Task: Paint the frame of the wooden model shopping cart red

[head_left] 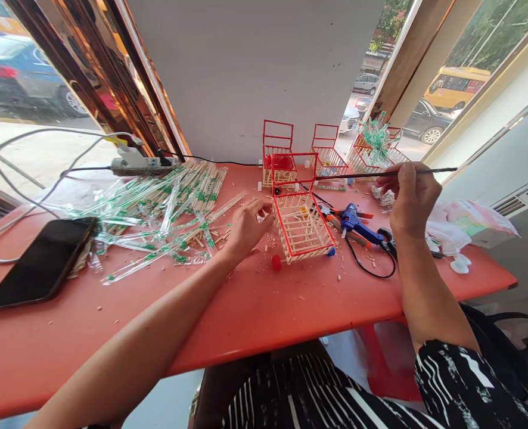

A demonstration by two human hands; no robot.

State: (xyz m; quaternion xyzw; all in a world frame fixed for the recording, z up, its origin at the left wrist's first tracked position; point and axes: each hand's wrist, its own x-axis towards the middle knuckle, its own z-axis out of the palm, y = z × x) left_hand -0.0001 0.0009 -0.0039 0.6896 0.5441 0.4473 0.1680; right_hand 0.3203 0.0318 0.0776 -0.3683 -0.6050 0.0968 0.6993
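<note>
Thin stick [380,173] pinched in the right hand [409,199].
It lies level, pointing left-right; left hand [246,226], fingers loosely curled, touches the stick cart [302,223].

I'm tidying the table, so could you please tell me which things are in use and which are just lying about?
In use: left hand on stick cart; right hand holding thin brush.
Lying about: phone, glue gun, chopstick wrappers, power strip.

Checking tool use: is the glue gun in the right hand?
No, the right hand holds a thin stick; the glue gun lies on the table.
</note>
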